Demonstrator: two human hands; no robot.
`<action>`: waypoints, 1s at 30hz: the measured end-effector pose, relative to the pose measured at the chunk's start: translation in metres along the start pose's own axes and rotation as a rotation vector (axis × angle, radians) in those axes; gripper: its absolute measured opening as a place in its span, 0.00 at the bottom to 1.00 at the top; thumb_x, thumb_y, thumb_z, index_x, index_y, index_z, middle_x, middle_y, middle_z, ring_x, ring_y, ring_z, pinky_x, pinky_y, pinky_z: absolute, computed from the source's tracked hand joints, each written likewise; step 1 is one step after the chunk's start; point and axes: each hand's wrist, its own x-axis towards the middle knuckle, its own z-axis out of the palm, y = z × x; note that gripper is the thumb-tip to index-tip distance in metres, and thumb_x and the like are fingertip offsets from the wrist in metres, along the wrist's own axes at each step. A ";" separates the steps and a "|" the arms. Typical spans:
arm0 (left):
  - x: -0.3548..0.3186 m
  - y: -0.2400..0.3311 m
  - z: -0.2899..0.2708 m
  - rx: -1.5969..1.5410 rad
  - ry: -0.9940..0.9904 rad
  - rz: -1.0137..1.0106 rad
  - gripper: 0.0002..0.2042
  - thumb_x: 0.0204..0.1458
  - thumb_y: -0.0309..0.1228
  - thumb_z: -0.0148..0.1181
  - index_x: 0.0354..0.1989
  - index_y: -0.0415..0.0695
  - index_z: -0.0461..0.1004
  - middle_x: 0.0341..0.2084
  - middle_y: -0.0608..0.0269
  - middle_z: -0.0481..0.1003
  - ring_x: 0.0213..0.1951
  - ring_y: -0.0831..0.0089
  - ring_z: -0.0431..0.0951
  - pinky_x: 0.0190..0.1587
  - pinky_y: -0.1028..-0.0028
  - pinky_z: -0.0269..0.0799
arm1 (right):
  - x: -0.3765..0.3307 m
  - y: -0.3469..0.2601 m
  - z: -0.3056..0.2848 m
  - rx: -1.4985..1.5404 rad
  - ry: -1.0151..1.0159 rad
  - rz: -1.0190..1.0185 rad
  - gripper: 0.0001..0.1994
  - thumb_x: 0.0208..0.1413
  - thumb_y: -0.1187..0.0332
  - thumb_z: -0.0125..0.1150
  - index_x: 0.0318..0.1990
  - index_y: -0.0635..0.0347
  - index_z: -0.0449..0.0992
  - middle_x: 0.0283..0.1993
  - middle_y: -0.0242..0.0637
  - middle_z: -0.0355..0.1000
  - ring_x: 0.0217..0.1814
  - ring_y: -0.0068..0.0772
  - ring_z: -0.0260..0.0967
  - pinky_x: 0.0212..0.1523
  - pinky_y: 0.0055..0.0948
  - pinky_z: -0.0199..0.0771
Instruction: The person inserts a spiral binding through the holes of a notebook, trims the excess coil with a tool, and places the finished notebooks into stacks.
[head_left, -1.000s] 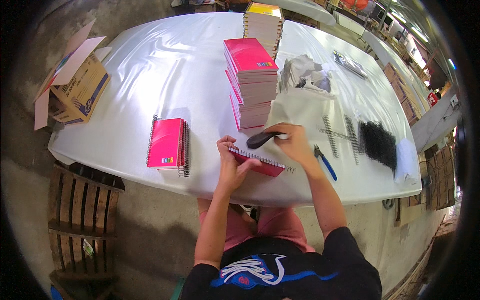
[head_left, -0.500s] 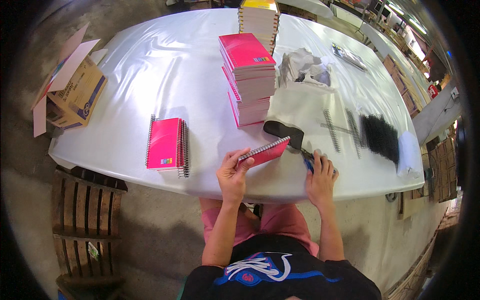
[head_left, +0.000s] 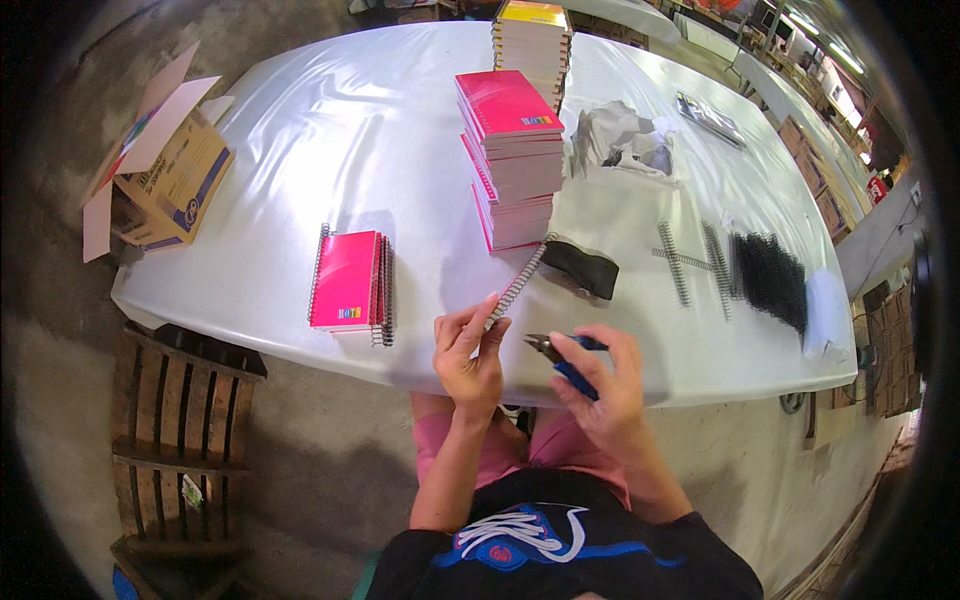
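One coil-bound notebook (head_left: 507,302), near centre, spine up: our left hand (head_left: 468,362) pinches its near end; our right (head_left: 612,395) wraps blue-handled cutters (head_left: 575,380). We judge it light, stiffish; best gripped across flat sides, off springy coil (head_left: 528,268).

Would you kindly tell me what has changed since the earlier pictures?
The right hand has set the black object down on the table, picked up the blue-handled pliers and brought them left toward the notebook. The left hand still holds that notebook, now nearly edge-on. The red notebook stack stayed put.
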 end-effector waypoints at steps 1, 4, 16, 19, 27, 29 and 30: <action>0.001 0.001 0.000 0.010 0.011 0.023 0.20 0.40 0.18 0.67 0.45 0.48 0.79 0.31 0.65 0.75 0.32 0.72 0.68 0.35 0.76 0.66 | 0.004 -0.005 0.002 -0.004 0.015 -0.004 0.23 0.47 0.64 0.65 0.54 0.46 0.73 0.47 0.41 0.66 0.49 0.43 0.64 0.50 0.41 0.58; 0.002 0.006 -0.001 0.044 0.037 0.076 0.21 0.39 0.17 0.66 0.45 0.48 0.79 0.30 0.66 0.74 0.31 0.72 0.66 0.34 0.75 0.65 | 0.011 -0.013 0.008 -0.021 0.040 -0.013 0.24 0.46 0.63 0.65 0.54 0.45 0.72 0.47 0.40 0.66 0.50 0.44 0.63 0.52 0.43 0.56; -0.004 0.002 -0.009 0.175 0.094 0.276 0.22 0.34 0.14 0.63 0.43 0.44 0.79 0.28 0.67 0.75 0.29 0.70 0.66 0.36 0.74 0.65 | 0.004 0.002 0.018 1.053 -0.531 0.587 0.22 0.59 0.59 0.54 0.59 0.55 0.65 0.45 0.35 0.68 0.47 0.33 0.66 0.46 0.35 0.67; -0.001 -0.001 -0.013 0.060 0.143 0.215 0.21 0.43 0.17 0.62 0.50 0.41 0.73 0.35 0.65 0.74 0.32 0.72 0.67 0.40 0.74 0.67 | 0.001 0.003 0.026 0.979 -0.516 0.402 0.22 0.60 0.57 0.52 0.60 0.52 0.64 0.48 0.37 0.67 0.50 0.35 0.66 0.52 0.39 0.64; 0.021 0.002 -0.036 -0.557 0.415 -0.275 0.20 0.59 0.25 0.52 0.59 0.37 0.60 0.46 0.61 0.66 0.45 0.75 0.71 0.49 0.74 0.69 | -0.033 0.067 0.025 -0.613 -0.260 0.405 0.24 0.57 0.53 0.53 0.60 0.48 0.65 0.57 0.45 0.61 0.66 0.50 0.51 0.65 0.44 0.45; 0.020 0.010 -0.044 -0.685 0.404 -0.312 0.18 0.60 0.25 0.49 0.58 0.37 0.59 0.46 0.61 0.66 0.45 0.76 0.71 0.49 0.73 0.70 | -0.017 0.060 0.032 -0.349 -0.134 0.270 0.26 0.58 0.52 0.52 0.61 0.52 0.64 0.58 0.47 0.60 0.66 0.49 0.51 0.66 0.43 0.45; 0.020 0.014 -0.048 -0.699 0.423 -0.313 0.18 0.60 0.24 0.49 0.58 0.37 0.59 0.46 0.61 0.66 0.45 0.76 0.71 0.48 0.73 0.71 | -0.004 0.055 0.034 -0.219 -0.076 0.201 0.26 0.59 0.51 0.51 0.61 0.54 0.63 0.59 0.47 0.59 0.66 0.48 0.52 0.66 0.42 0.45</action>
